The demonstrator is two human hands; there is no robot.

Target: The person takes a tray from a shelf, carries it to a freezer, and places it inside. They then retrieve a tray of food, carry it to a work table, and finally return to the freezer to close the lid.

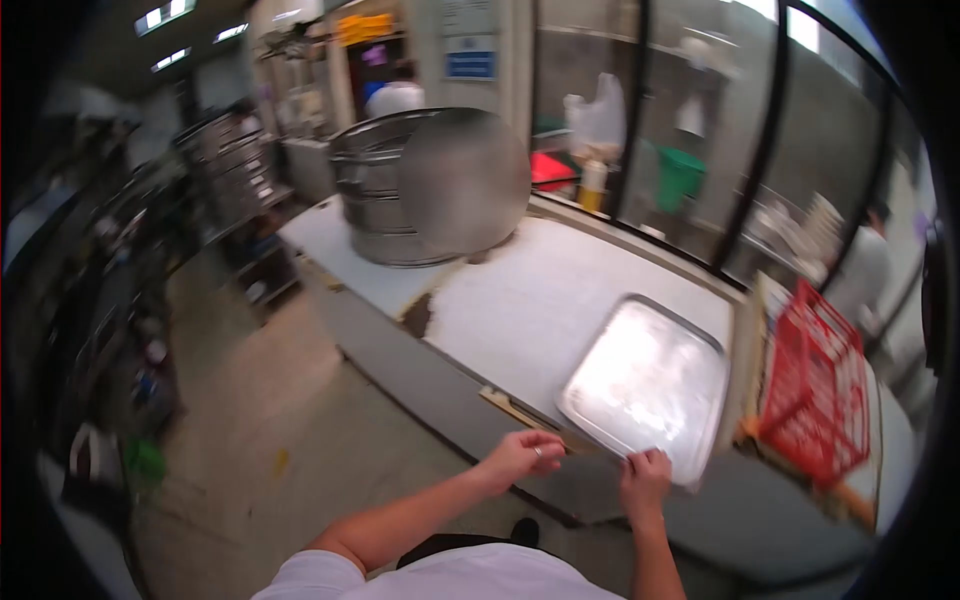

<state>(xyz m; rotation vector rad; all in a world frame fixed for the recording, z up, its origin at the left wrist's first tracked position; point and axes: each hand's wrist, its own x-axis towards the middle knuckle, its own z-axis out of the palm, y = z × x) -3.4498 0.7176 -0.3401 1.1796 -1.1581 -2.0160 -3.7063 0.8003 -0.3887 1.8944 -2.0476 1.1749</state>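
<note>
A rectangular metal tray (650, 380) lies on the white worktop (510, 300), its near corner at the front edge. My right hand (645, 480) grips the near rim of the tray with curled fingers. To the left of the tray, my left hand (525, 458) hangs in front of the worktop edge, apart from the tray. Its fingers are bent and parted, a ring shows on one, and nothing is in it.
A large round metal vessel (375, 190) stands at the worktop's far left end. A red plastic crate (815, 385) is at the right. Glass panes run behind, with a green bin (680, 178) and a person (865, 265) beyond. Metal racks (220, 165) stand at the left.
</note>
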